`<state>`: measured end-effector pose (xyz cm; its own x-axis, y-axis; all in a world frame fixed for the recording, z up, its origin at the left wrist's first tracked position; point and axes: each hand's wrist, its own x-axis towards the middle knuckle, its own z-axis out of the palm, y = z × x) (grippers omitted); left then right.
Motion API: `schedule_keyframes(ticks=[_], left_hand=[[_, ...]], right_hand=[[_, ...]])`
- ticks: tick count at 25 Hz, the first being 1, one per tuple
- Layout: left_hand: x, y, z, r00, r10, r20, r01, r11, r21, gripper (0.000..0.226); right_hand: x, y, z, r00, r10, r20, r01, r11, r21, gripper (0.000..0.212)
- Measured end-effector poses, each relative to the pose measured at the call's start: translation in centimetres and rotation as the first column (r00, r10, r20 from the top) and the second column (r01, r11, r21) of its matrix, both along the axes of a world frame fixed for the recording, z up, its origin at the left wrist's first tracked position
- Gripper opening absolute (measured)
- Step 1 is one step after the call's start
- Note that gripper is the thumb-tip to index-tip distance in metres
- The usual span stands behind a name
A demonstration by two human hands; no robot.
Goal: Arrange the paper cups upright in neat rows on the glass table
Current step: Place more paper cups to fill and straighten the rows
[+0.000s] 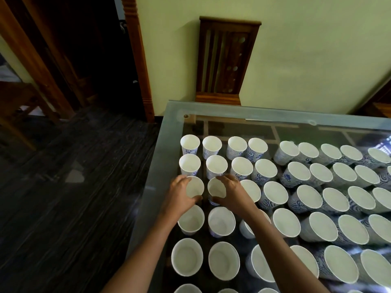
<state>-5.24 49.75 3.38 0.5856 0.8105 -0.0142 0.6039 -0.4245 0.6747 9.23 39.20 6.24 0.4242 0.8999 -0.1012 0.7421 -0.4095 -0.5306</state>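
While the paper cups stand mouth-up across most of the glass bench, both hands are engaged at its left edge, in the third row counted from the wall.

Left hand: fingers and thumb curled round the rim of the outermost cup, gripping it from the outer side.

Right hand: curled likewise round the neighbouring cup, gripping from the opposite side.

Both cups are upright and just beside each other, with a narrow gap between. Whether their bases rest on the glass cannot be told.

Assessment: holding the pair at the rims from opposite sides appears intended to set both at once in line with the two columns fixed by the rows behind and in front. The task looks far advanced, with fine spacing the matter in hand.

Concern: the right forearm passes directly over a cup in the next row nearer the person. These cups are probably light enough for a brush to tip one.
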Motion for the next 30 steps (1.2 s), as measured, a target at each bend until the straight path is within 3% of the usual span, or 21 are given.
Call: schedule_keyframes(ticks=[10, 16, 30], left_hand=[[-1.1, 0.3, 0.6, 1.000, 0.027, -0.005, -0.027, 1.000, 0.010, 0.070], [-3.9, -2.5, 1.1, 0.997, 0.036, 0.066, -0.039, 0.998, 0.047, 0.062], [-5.2, -6.0, 0.1, 1.000, -0.023, -0.015, 0.022, 1.000, -0.015, 0.071]], right_hand=[[-0.4, -0.4, 0.3, 1.000, -0.013, 0.012, 0.012, 0.999, 0.031, 0.071], [-2.6, -4.4, 0.5, 1.000, -0.014, -0.026, 0.016, 0.998, 0.060, 0.068], [-4.8, -7.3, -0.4, 0.997, -0.057, -0.044, 0.058, 0.998, 0.004, 0.071]])
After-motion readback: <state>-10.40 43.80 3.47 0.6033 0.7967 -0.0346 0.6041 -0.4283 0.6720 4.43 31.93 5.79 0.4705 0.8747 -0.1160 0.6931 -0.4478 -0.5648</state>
